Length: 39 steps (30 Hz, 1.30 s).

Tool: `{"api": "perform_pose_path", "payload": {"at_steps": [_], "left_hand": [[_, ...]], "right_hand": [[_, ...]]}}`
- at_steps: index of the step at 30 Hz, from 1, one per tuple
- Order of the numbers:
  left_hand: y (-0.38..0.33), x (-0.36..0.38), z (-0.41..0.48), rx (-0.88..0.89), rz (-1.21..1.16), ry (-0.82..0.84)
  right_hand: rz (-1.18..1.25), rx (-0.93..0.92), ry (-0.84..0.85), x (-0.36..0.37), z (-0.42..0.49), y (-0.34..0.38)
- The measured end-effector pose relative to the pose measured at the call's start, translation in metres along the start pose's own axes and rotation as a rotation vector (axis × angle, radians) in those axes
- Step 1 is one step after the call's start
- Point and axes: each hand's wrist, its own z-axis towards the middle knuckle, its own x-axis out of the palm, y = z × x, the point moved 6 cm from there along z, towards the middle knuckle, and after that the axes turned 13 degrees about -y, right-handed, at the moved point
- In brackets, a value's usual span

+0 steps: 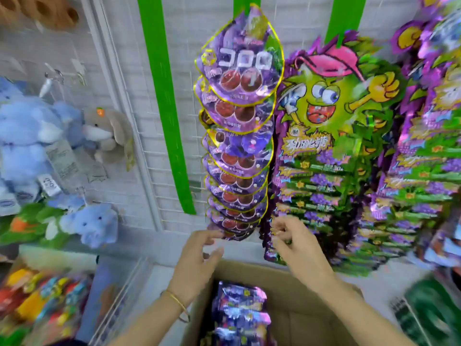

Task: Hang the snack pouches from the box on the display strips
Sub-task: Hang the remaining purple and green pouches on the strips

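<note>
Far left there's a bunch of blue plush toys (37, 136) hanging on the white wire grid (149, 156). Below them is a smear of colourful packets (37, 303), way too blurry to read. Next comes a bare green strip (164, 103), then a strip stacked top to bottom with round purple grape pouches (237, 136), each overlapping the one below.

The left hand (197, 260) is right under the lowest pouch, fingers loose and spread, holding nothing. Below the hands sits the cardboard box (299, 295), with more purple pouches in the box (239, 313); its lower part is cut off by the frame edge. The right hand (296, 245) has its fingers curled in, but it's motion-blurred, so honestly I can't tell if it's pinching anything. Behind it hang green cartoon-face packs (331, 116), and the far right edge is just purple blur.
</note>
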Motion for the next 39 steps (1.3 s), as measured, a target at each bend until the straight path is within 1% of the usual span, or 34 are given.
{"api": "perform_pose_path", "payload": {"at_steps": [5, 7, 9, 13, 16, 17, 19, 21, 22, 23, 24, 26, 29, 31, 33, 35, 36, 37, 39], "left_hand": [[0.068, -0.007, -0.032, -0.105, 0.176, 0.122], [0.090, -0.015, -0.044, -0.156, 0.199, 0.139], [0.103, -0.017, -0.047, -0.184, 0.209, 0.121], [0.097, -0.002, -0.044, -0.171, 0.222, 0.131], [0.098, 0.009, -0.050, -0.193, 0.244, 0.194], [0.099, 0.011, -0.053, -0.208, 0.251, 0.207], [0.097, 0.014, -0.056, -0.223, 0.252, 0.224], [0.097, 0.015, -0.055, -0.239, 0.238, 0.234], [0.097, 0.014, -0.054, -0.249, 0.235, 0.232], [0.097, 0.013, -0.053, -0.254, 0.236, 0.225], [0.099, 0.011, -0.051, -0.258, 0.240, 0.210], [0.101, 0.008, -0.047, -0.270, 0.239, 0.165], [0.111, 0.001, -0.044, -0.334, 0.291, 0.108], [0.119, -0.003, -0.045, -0.410, 0.342, 0.113], [0.127, -0.004, -0.050, -0.559, 0.321, 0.123], [0.129, -0.001, -0.055, -0.741, 0.174, 0.126], [0.130, 0.003, -0.058, -0.802, 0.064, 0.133], [0.125, 0.007, -0.060, -0.833, -0.038, 0.135], [0.120, 0.008, -0.061, -0.832, -0.163, 0.094]], "right_hand": [[-0.023, 0.240, 0.254, 0.068, -0.075, -0.082], [-0.044, 0.323, 0.289, 0.084, -0.106, -0.109], [-0.094, 0.379, 0.322, 0.098, -0.128, -0.127], [-0.237, 0.375, 0.489, 0.126, -0.160, -0.143], [-0.373, 0.263, 0.634, 0.151, -0.183, -0.144], [-0.434, 0.226, 0.644, 0.157, -0.187, -0.143], [-0.558, 0.185, 0.611, 0.164, -0.189, -0.139], [-0.632, 0.127, 0.679, 0.171, -0.192, -0.136], [-0.604, 0.108, 0.721, 0.176, -0.193, -0.135], [-0.522, 0.127, 0.719, 0.177, -0.191, -0.133], [-0.403, 0.177, 0.674, 0.173, -0.185, -0.131], [-0.146, 0.327, 0.489, 0.153, -0.158, -0.130], [0.233, 0.616, 0.228, 0.101, -0.117, -0.122], [0.470, 0.776, 0.123, 0.076, -0.108, -0.119], [0.686, 0.873, 0.057, 0.064, -0.108, -0.118], [0.858, 0.924, 0.019, 0.061, -0.111, -0.114], [0.907, 0.954, -0.007, 0.062, -0.112, -0.116], [0.951, 0.997, -0.031, 0.063, -0.115, -0.114], [1.029, 1.067, -0.061, 0.070, -0.122, -0.112]]}}
